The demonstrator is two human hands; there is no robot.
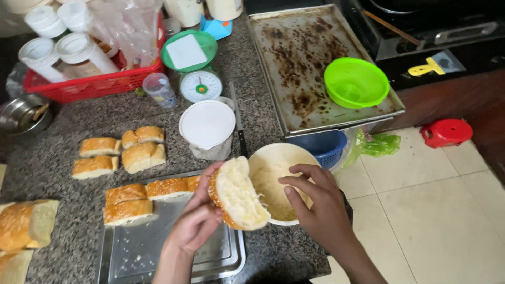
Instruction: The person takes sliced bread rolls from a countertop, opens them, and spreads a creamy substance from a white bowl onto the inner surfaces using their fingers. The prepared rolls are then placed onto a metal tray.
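We see the left hand [197,221] grasping a split sesame bread roll [238,193]; the right hand [315,202], fingers curled, empty, reaches over the round white bowl [279,153] holding pale shredded filling [276,192].

The pale round bowl [281,158] is partly hidden by the right hand [315,202]. The large crusty bread loaf [23,223] is cut off at the left edge.

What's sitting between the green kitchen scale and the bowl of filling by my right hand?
In the head view, a white-lidded tub stands between the green scale and the filling bowl, with a knife along its right side.
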